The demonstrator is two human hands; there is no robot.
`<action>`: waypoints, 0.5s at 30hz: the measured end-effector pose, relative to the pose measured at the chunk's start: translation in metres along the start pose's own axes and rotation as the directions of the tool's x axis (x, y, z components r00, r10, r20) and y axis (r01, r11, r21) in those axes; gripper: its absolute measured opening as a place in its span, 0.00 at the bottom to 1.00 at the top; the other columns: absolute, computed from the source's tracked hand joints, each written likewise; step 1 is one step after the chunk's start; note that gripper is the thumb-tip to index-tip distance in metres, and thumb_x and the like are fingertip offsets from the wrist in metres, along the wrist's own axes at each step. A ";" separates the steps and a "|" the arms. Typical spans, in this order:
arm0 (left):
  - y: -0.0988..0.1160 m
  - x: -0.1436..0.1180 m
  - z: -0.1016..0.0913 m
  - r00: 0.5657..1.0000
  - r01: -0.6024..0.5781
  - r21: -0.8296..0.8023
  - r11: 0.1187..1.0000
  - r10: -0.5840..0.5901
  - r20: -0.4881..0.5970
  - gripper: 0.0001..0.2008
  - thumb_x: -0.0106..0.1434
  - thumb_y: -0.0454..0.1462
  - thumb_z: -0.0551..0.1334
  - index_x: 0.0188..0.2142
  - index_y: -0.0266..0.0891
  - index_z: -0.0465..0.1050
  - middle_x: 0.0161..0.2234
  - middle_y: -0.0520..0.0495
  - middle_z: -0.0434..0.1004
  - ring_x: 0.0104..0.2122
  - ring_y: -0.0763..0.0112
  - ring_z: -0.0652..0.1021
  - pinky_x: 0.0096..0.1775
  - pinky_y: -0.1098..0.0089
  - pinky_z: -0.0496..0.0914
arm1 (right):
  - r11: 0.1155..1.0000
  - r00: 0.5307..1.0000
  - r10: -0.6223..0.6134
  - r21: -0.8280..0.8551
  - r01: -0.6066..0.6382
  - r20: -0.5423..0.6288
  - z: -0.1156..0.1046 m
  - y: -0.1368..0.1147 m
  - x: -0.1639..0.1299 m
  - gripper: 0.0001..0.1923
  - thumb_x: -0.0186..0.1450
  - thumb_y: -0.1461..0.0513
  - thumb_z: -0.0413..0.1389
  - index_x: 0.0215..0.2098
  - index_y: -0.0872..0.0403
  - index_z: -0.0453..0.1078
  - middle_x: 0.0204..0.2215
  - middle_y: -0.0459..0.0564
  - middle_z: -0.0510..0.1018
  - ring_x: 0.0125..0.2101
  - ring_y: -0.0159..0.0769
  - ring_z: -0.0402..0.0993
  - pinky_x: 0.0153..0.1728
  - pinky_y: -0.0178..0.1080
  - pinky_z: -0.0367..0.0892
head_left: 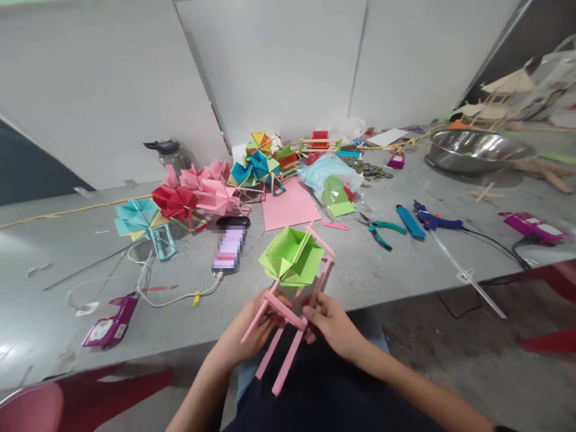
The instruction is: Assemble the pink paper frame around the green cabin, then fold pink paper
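Note:
Above my lap, at the table's front edge, I hold a small model built of pink craft sticks with a folded green paper piece at its far end. My left hand is closed on the left side of the pink stick frame, its fingertips partly hidden behind the sticks. On the opposite side, the thumb and fingers of my right hand pinch the frame. Long pink sticks point back toward me. Just beyond the model lie a square of pink paper and a loose pink stick.
Finished-looking paper models cluster at the back left, near a phone on a white cable. Pliers, a blue cutter and a glue gun lie right. A metal bowl stands farther back.

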State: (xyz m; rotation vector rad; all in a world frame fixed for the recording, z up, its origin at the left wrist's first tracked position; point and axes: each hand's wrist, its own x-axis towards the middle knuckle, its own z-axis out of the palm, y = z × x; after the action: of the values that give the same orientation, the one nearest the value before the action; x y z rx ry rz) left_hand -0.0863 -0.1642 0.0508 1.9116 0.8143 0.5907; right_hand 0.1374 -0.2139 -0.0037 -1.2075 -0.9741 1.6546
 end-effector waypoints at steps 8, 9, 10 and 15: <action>0.025 0.003 -0.004 0.968 0.201 -0.079 0.977 -0.210 -0.137 0.12 0.73 0.40 0.63 0.49 0.42 0.85 0.46 0.39 0.88 0.47 0.53 0.85 0.52 0.59 0.77 | 0.980 0.969 -0.179 0.114 0.161 0.169 0.002 -0.032 0.013 0.24 0.68 0.49 0.68 0.55 0.48 0.68 0.38 0.47 0.84 0.33 0.39 0.83 0.37 0.44 0.80; 0.022 0.005 -0.004 0.953 0.217 -0.183 0.959 -0.249 -0.173 0.13 0.72 0.42 0.65 0.49 0.41 0.84 0.44 0.39 0.88 0.44 0.54 0.85 0.49 0.60 0.78 | 0.982 0.963 -0.184 0.086 0.170 0.198 -0.001 -0.041 0.017 0.24 0.68 0.48 0.67 0.56 0.48 0.69 0.38 0.48 0.85 0.33 0.39 0.83 0.36 0.44 0.80; 0.017 0.008 -0.004 0.939 0.227 -0.302 0.926 -0.290 -0.183 0.14 0.70 0.44 0.66 0.49 0.40 0.84 0.43 0.40 0.88 0.42 0.55 0.85 0.46 0.61 0.79 | 0.981 0.955 -0.192 0.051 0.186 0.225 -0.005 -0.050 0.020 0.23 0.69 0.49 0.67 0.56 0.49 0.69 0.40 0.49 0.85 0.34 0.40 0.83 0.38 0.44 0.80; -0.003 0.035 -0.014 0.934 0.326 -0.594 0.736 -0.348 0.081 0.23 0.62 0.53 0.75 0.44 0.35 0.84 0.38 0.39 0.86 0.35 0.60 0.84 0.36 0.66 0.77 | 0.911 0.916 -0.262 -0.237 0.339 0.304 -0.016 -0.097 0.040 0.09 0.67 0.54 0.66 0.39 0.51 0.78 0.40 0.52 0.86 0.42 0.44 0.82 0.46 0.46 0.79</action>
State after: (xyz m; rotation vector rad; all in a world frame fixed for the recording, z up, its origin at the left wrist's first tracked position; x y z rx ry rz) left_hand -0.0731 -0.1289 0.0561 1.1347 0.8462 0.5701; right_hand 0.1640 -0.1420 0.0694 -0.9633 -1.5326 1.4815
